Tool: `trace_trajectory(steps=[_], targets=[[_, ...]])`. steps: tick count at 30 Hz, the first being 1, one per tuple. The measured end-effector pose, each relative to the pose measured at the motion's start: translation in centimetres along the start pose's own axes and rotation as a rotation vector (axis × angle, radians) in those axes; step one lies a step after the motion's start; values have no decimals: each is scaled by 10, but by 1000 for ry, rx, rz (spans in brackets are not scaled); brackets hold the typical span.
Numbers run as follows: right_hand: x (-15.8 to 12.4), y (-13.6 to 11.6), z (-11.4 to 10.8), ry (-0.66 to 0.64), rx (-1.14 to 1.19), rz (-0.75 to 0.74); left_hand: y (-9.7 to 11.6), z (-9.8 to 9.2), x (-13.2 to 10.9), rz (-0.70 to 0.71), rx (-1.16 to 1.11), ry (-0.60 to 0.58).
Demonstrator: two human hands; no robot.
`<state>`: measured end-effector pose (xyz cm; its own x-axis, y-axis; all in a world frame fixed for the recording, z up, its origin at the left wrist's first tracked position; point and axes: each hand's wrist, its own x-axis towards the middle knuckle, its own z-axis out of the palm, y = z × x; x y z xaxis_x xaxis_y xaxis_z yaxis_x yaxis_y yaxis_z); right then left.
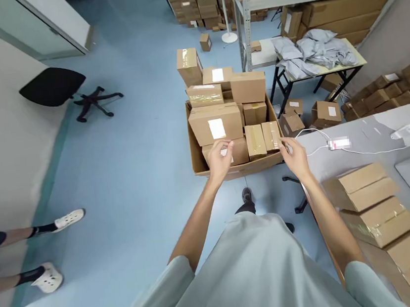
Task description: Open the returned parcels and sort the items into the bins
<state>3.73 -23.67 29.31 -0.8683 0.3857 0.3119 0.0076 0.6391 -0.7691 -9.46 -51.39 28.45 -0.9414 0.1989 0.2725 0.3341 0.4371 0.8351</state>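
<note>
A large open cardboard carton stands on the blue floor ahead of me, filled with several small taped brown boxes. My left hand reaches into its near side, fingers curled over a small labelled box at the front. My right hand is at the carton's right front corner, fingers bent against its wall next to a small taped box. A bigger box with a white label sits just behind my left hand.
A grey table at my right carries three flat brown boxes and a white cable. More boxes lie on the floor, on shelves and beside a folding table with grey bags. A black chair and another person's legs are at left.
</note>
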Motion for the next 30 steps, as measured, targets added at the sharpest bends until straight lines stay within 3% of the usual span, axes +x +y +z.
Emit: trace_trajectory(steps=[5, 10, 16, 20, 25, 30], targets=[[96, -21, 99, -108, 41, -44, -58, -48, 81, 6, 26, 89], [175, -9, 171, -148, 84, -4, -112, -62, 160, -58, 32, 140], [274, 28, 249, -265, 172, 77, -169, -52, 243, -272, 42, 136], [327, 37, 304, -316, 211, 191, -197, -42, 295, -361, -11, 119], [361, 35, 357, -429, 175, 405, -235, -29, 347, -517, -44, 94], [373, 41, 399, -410, 304, 624, -279, -11, 377, -485, -65, 16]])
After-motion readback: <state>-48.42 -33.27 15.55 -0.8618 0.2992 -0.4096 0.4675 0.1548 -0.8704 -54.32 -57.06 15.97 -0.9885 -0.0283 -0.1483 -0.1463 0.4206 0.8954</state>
